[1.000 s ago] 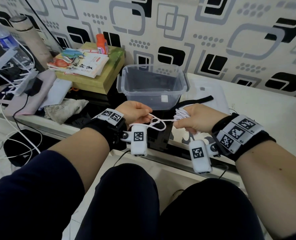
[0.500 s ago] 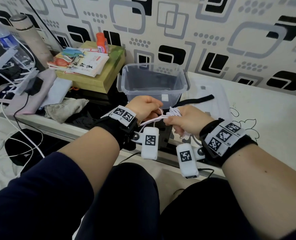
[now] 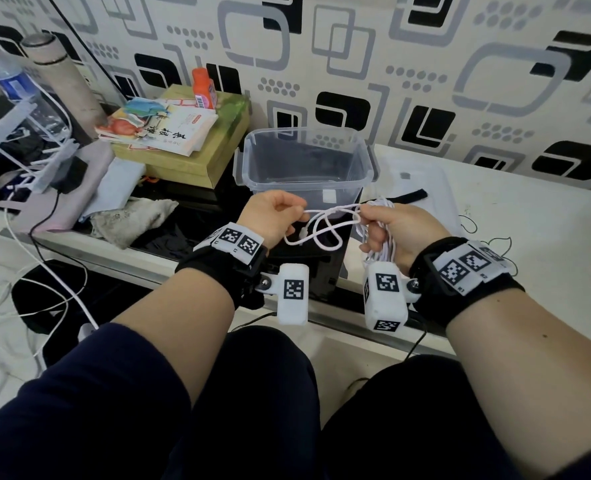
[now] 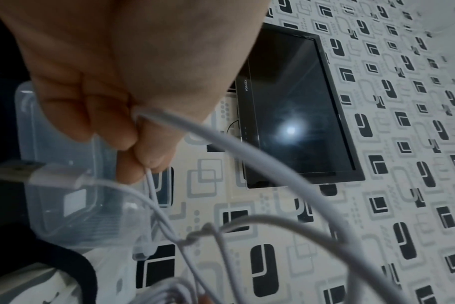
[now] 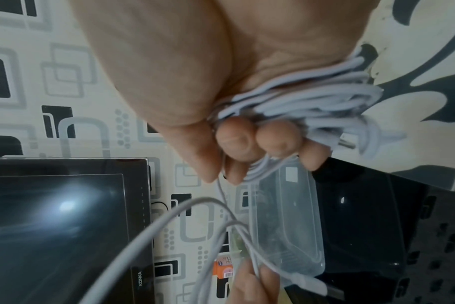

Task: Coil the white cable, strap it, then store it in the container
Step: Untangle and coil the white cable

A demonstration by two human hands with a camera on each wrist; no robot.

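Observation:
My right hand (image 3: 387, 226) grips a bundle of coiled white cable (image 5: 312, 102), its fingers (image 5: 235, 142) curled round the loops. My left hand (image 3: 280, 211) pinches the loose end of the white cable (image 3: 325, 230), which hangs in loops between both hands; its USB plug (image 4: 42, 174) dangles below the left fingers (image 4: 133, 144). The clear plastic container (image 3: 307, 168) stands open just beyond my hands. A black strap (image 3: 406, 197) lies on the white surface right of the container, behind my right hand.
A green box (image 3: 197, 157) with booklets and an orange bottle (image 3: 204, 88) stands left of the container. Cloths, a flask (image 3: 65, 84), a water bottle and other white cables clutter the far left. A patterned wall runs behind. A dark screen (image 4: 299, 107) shows in the wrist views.
My hands came together half a second ago and have drawn apart again. The loose cable now hangs in wider loops between them.

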